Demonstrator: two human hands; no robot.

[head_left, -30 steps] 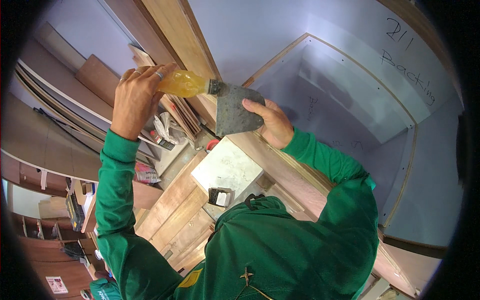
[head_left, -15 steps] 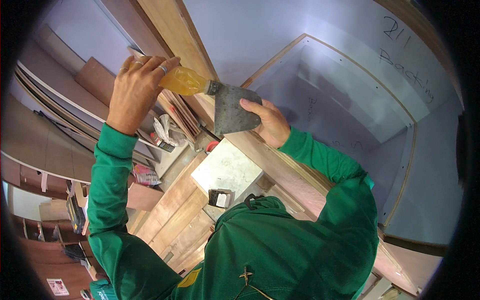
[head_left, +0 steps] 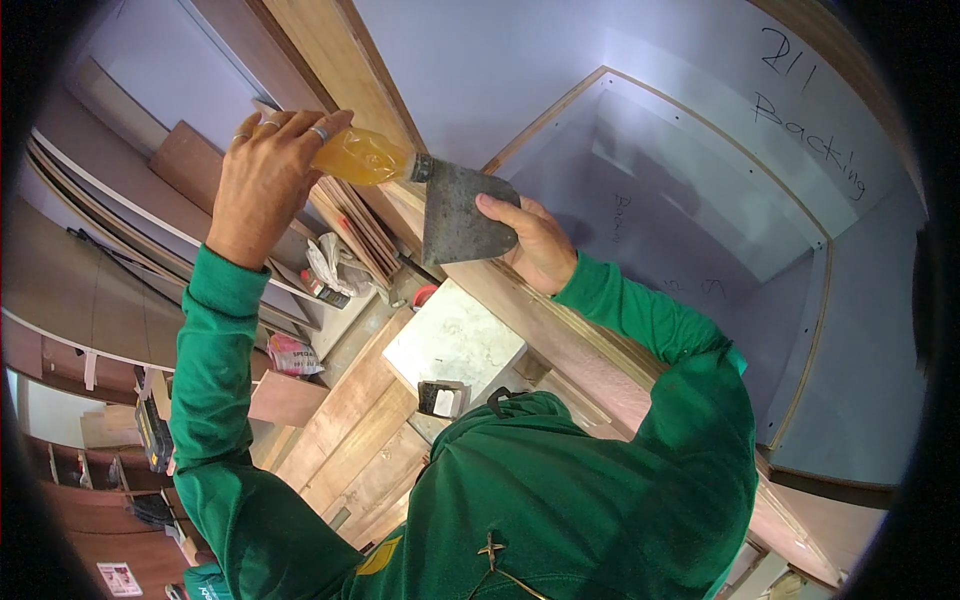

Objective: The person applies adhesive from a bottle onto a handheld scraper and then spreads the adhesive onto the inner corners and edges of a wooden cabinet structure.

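Observation:
My left hand [head_left: 268, 185] is wrapped round a clear plastic bottle [head_left: 362, 158] of amber-yellow liquid, held on its side. The bottle's dark neck end [head_left: 420, 167] points right and meets the upper left corner of a grey, flat scraper blade [head_left: 455, 220]; whether liquid comes out cannot be seen. My right hand [head_left: 535, 240] grips this scraper at its right side, thumb on the near face and the other fingers behind it. Both hands are raised in front of a wooden frame.
A pale-lined open cabinet carcass [head_left: 820, 300] with wooden edges stands at the right. Below are a white board [head_left: 455, 335] with a small dark container [head_left: 440, 399] on it, and wooden planks [head_left: 350, 440]. Stacked panels [head_left: 110, 230] line the left side.
Both hands have shifted very slightly left together with the bottle and scraper. The grip of each hand stays the same.

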